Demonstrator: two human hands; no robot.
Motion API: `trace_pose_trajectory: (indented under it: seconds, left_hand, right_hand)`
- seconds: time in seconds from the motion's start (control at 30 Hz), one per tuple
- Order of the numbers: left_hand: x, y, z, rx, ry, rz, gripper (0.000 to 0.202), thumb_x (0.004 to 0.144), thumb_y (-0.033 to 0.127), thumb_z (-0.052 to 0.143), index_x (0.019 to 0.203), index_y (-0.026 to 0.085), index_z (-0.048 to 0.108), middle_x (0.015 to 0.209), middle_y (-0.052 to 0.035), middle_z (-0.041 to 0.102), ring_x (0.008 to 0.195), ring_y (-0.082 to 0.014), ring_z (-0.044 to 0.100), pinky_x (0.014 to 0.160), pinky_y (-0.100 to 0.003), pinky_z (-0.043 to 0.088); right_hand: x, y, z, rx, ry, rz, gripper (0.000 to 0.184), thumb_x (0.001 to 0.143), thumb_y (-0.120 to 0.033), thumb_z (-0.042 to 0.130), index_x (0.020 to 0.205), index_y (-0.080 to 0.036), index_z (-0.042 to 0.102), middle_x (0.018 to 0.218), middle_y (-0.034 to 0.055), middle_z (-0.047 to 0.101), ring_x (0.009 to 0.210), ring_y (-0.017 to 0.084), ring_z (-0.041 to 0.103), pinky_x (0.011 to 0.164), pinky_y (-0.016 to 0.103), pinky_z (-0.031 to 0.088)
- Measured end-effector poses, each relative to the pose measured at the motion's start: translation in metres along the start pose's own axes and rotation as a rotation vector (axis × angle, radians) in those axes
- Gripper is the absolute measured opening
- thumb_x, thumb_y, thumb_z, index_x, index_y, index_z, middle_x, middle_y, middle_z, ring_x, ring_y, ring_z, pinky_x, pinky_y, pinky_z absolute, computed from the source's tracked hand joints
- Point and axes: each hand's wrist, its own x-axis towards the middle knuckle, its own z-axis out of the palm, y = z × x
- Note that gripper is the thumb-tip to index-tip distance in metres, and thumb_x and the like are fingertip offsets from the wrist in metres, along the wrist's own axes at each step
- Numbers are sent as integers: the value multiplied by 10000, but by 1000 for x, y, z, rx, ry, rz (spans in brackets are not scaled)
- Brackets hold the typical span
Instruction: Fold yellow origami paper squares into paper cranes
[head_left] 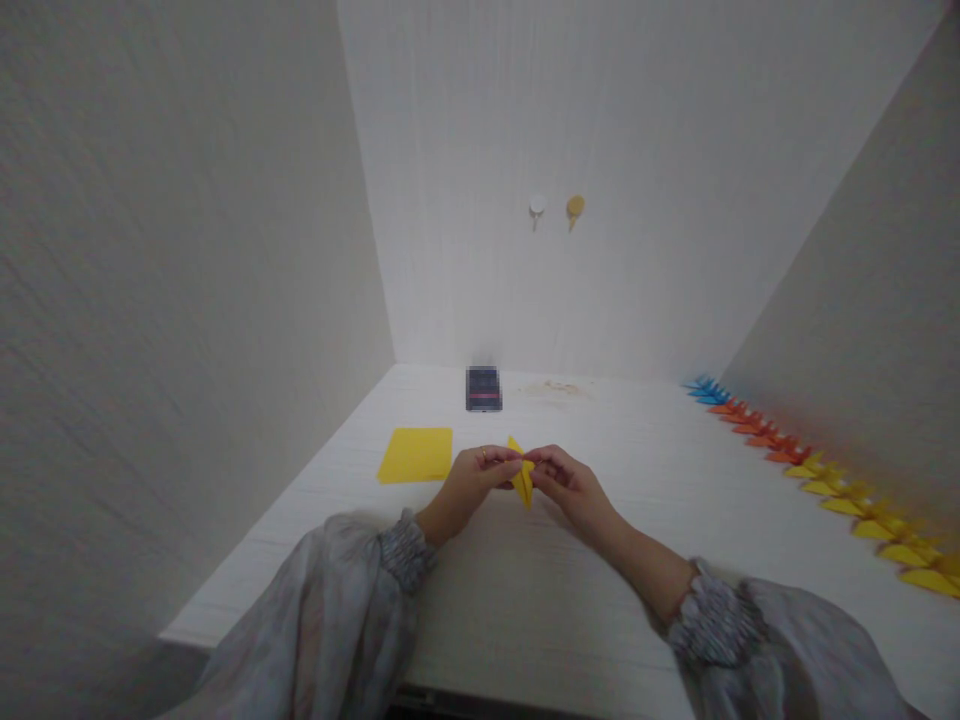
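Between my two hands, just above the white table (555, 610), is a small folded piece of yellow origami paper (523, 483), narrow and pointed at both ends. My left hand (478, 475) pinches it from the left with thumb and fingers; a ring shows on one finger. From the right, my right hand (568, 483) grips the same paper between thumb and forefinger. The fingertips hide its middle. Just left of my left hand lies a yellow paper square or stack (416, 454), flat on the table.
A dark, blurred phone-like object (484, 389) lies near the back wall. Along the right wall runs a row of folded paper cranes, blue (709, 391), orange (761, 430) and yellow (870, 515). Two hooks, white (537, 205) and gold (575, 206), hang on the back wall.
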Motion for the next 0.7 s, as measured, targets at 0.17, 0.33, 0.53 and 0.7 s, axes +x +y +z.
trace_pose_trajectory:
  seconds: [0.17,0.33,0.53,0.7]
  left_hand:
    - [-1,0,-1,-31,25,-70,272,685,349,579,764,92,620,732,-50,636,657,-121,588,685,-295,480]
    - [-2,-1,-1,45,-27,-111,243,633,329,629,662,88,625,658,-49,632,593,-112,576,637,-275,481]
    - [-2,-2,-1,70,-12,-123,189,569,241,660,683,94,626,635,-37,626,577,-124,580,628,-289,474]
    - [-2,-1,-3,-100,-11,-142,202,567,82,523,738,88,630,686,-50,640,625,-135,594,627,-283,475]
  right_hand:
    - [-2,5,-9,15,-136,43,251,697,-339,589,889,-197,509,662,-27,488,599,108,480,566,249,389]
    - [-3,-2,-10,36,-172,57,179,750,-346,534,735,-169,514,678,-12,507,629,100,492,593,245,396]
    - [-3,-2,-4,198,-210,195,203,661,-296,639,689,-162,488,636,-19,565,574,100,547,554,247,437]
    - [-2,-4,-7,312,-179,217,191,620,-244,671,701,-162,518,652,-21,589,549,107,574,522,249,456]
